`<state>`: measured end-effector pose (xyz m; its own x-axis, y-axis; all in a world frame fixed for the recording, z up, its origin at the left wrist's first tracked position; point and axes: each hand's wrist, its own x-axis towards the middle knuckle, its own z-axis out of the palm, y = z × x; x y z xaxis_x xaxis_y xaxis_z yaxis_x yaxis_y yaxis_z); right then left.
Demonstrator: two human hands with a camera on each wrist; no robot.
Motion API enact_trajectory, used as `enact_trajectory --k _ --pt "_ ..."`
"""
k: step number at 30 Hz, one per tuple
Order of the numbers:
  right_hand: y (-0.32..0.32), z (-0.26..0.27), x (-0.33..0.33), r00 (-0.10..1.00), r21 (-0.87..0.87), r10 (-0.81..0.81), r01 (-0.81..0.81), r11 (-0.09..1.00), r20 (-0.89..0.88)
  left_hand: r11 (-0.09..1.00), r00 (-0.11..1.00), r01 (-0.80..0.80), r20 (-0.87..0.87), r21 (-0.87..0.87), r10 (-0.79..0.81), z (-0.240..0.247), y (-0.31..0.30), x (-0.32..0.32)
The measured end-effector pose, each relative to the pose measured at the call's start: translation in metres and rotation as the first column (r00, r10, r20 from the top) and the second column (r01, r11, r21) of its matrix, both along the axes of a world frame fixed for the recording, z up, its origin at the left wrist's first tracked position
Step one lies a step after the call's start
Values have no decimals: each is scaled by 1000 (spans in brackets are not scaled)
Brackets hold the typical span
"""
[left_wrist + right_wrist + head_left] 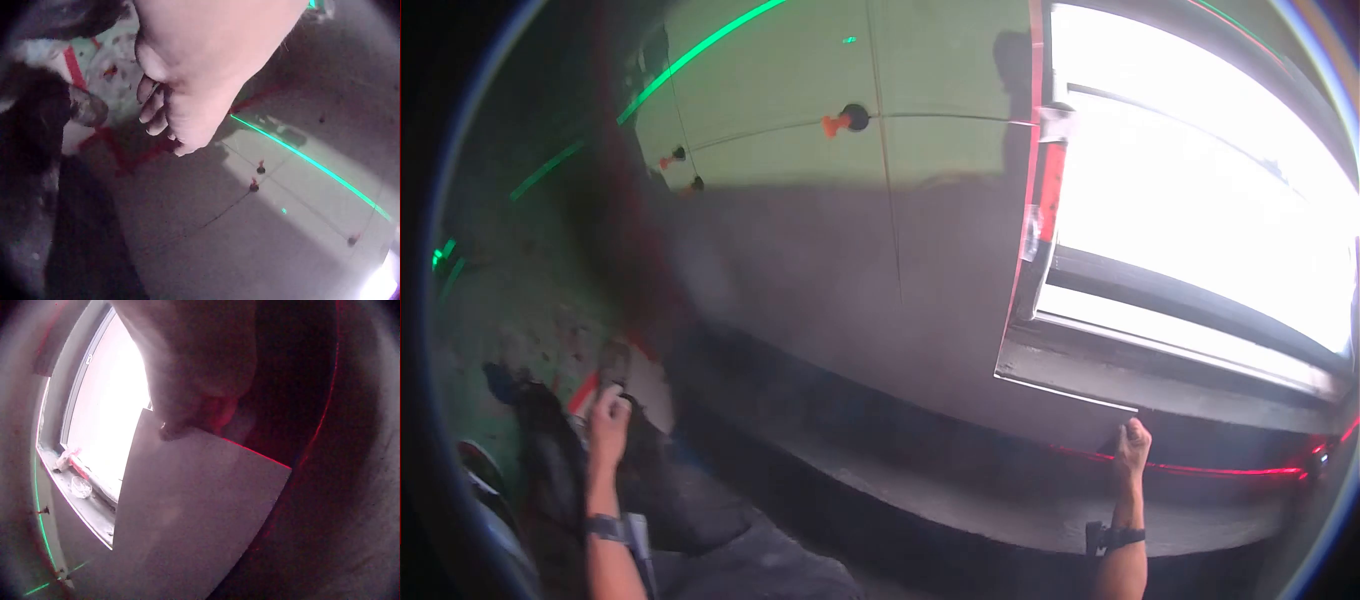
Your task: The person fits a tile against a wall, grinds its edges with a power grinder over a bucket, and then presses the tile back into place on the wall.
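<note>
My right hand grips the edge of a large grey panel near its corner, below the window; in the right wrist view the panel hangs down from the fingers. My left hand is low at the far left, near a shoe. Its fingers are loosely bent, and nothing shows between them. The grey wall ahead has thin joints, with orange T-shaped pegs on dark round bases along them.
A bright window stands at the right, with red-and-white tape on its side. Green laser light crosses the upper left; a red laser line runs low at the right. The left wrist view shows red strips on the floor.
</note>
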<state>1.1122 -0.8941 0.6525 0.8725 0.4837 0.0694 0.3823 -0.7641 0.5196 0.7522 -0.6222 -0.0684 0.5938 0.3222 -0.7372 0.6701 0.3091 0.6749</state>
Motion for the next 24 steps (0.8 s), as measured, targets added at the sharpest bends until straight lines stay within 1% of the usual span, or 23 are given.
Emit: enact_trajectory --k 2,4,6,8,9,10,12,14,16,17,18,20,21,22,24 --pt "8 -7 -4 1000 56 -6 6 998 -12 998 999 -4 53 67 0 40 12 -7" --pt "7 -10 -4 998 193 -8 20 981 -64 1000 999 1 43 27 -3 73 23 -20" --pt "10 -13 -3 994 269 0 28 963 -106 998 998 -43 38 52 41 94 30 -41" --pt "0 -16 0 985 302 153 -124 945 -74 988 1000 -5 18 155 2 130 51 -56" --pt "-1 -18 0 991 329 103 -70 942 -83 986 1000 -29 5 166 29 135 58 -68" --pt "9 -17 -6 995 333 54 -22 943 -86 968 999 -32 38 249 23 132 63 -82" --pt "5 -19 -5 991 400 52 0 916 -120 946 1000 -8 18 324 2 152 84 -104" --pt "-1 -26 -3 990 484 54 17 875 -132 947 999 -35 -13 319 42 170 101 -123" --pt "-6 -33 -1 987 599 67 36 800 -148 929 995 14 -96 369 23 186 111 -141" --pt "-9 -37 -1 982 651 80 51 758 -170 920 994 20 -103 393 22 195 115 -147" --pt "-11 -38 -1 983 669 80 53 741 -167 918 993 26 -120 395 23 202 119 -150" --pt "-18 -47 3 985 739 78 64 671 -156 916 988 54 -156 397 9 210 127 -152" --pt "-24 -50 9 976 793 99 96 602 -193 909 987 57 -158 413 10 214 128 -152" --pt "-26 -51 11 979 786 113 65 615 -169 902 987 61 -158 427 8 214 130 -150" --pt "-28 -51 12 980 783 107 65 619 -167 906 987 56 -160 419 13 217 133 -140"
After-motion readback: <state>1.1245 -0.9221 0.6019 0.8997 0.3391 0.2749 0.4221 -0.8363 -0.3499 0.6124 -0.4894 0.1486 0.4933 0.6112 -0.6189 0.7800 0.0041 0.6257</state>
